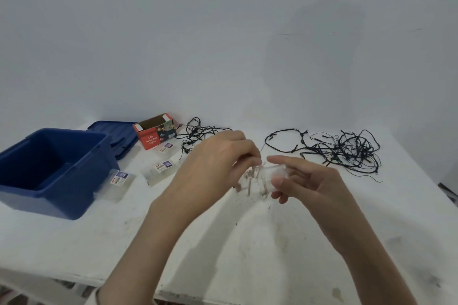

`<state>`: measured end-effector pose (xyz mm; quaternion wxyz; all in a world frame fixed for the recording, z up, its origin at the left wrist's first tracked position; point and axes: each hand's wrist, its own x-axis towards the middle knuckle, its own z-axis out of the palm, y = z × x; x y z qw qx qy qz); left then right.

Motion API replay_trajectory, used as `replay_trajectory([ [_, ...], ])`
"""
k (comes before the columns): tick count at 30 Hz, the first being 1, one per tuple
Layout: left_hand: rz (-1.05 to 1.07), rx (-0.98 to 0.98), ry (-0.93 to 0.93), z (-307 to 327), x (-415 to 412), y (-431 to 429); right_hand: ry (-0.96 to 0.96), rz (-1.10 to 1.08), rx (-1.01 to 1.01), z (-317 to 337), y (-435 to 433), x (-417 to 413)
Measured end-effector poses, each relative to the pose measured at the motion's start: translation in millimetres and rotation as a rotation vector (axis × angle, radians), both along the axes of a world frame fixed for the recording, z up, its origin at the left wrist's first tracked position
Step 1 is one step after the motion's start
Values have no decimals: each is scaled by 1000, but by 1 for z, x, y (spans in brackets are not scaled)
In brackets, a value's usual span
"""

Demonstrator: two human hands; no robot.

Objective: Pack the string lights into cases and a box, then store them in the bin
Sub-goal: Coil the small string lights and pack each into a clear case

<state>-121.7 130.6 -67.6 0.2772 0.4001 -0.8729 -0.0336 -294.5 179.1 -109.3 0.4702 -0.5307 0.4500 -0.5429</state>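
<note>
Head view, white table [223,250], pale wall [223,32], left hand [218,156] and right hand [307,181] pinching string lights [256,179]

A white, dirt-stained table [247,242] carried an open blue bin [49,171] at its left, with a blue lid [116,136] lying flat behind it. A red LED-lights box [155,135] stood open beside the lid. Three labelled clear cases [162,172] lay near the bin. Black string lights [347,151] sprawled in two tangles along the far side.

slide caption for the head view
Left hand and right hand hold a pale string light at a clear case, blue bin nearby
</note>
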Motion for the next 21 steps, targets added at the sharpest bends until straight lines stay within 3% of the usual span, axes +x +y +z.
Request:
replay_trajectory([
  [6, -179, 723, 370, 3, 12, -8, -267, 323, 178, -3, -6, -11],
  [10, -265, 977, 607, -9, 16, -11, -409, 456, 258, -9, -15, -6],
  [12, -248, 1014, 720, -18, 16, -12, -504, 491, 283, -11, -18, 0],
  [15, -187, 911, 855, -30, 16, -11, -776, 495, 338, -12, -22, 13],
  [18, -109, 724, 870, -39, 19, -9, -950, 407, 386, -15, -27, 31],
  [21, -99, 754, 880, -45, 28, -11, -1021, 293, 402, -16, -36, 47],
])
